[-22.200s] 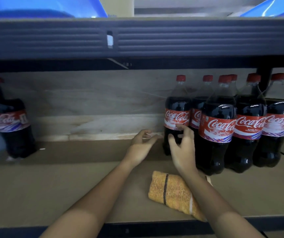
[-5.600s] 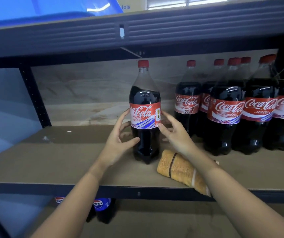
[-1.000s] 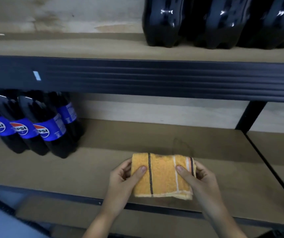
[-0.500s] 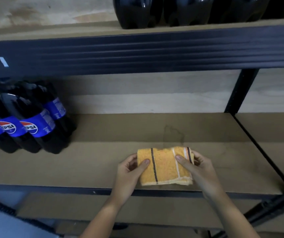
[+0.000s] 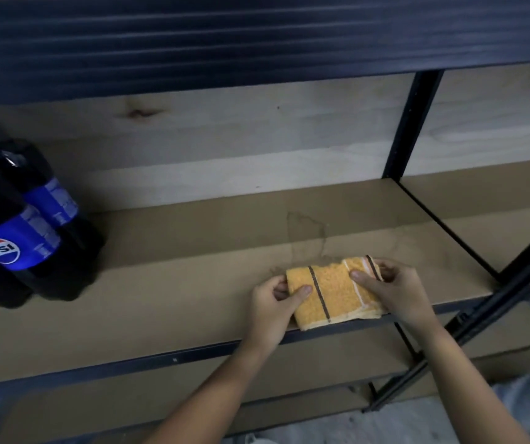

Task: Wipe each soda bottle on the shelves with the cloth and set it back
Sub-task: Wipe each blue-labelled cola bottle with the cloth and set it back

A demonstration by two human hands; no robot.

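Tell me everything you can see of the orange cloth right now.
The cloth is orange terry-like fabric, folded into a flat rectangle, with dark stripes and pale stripes across it. It sits at the front edge of the lower shelf, slightly overhanging. The left hand pinches its left end, the right hand its right end, thumbs on top.

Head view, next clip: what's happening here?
A person holds a folded orange cloth with both hands over the front edge of the lower shelf. The left hand pinches its left end and the right hand its right end. The Pepsi bottles stand untouched at the far left of that shelf, so wiping them hasn't started.
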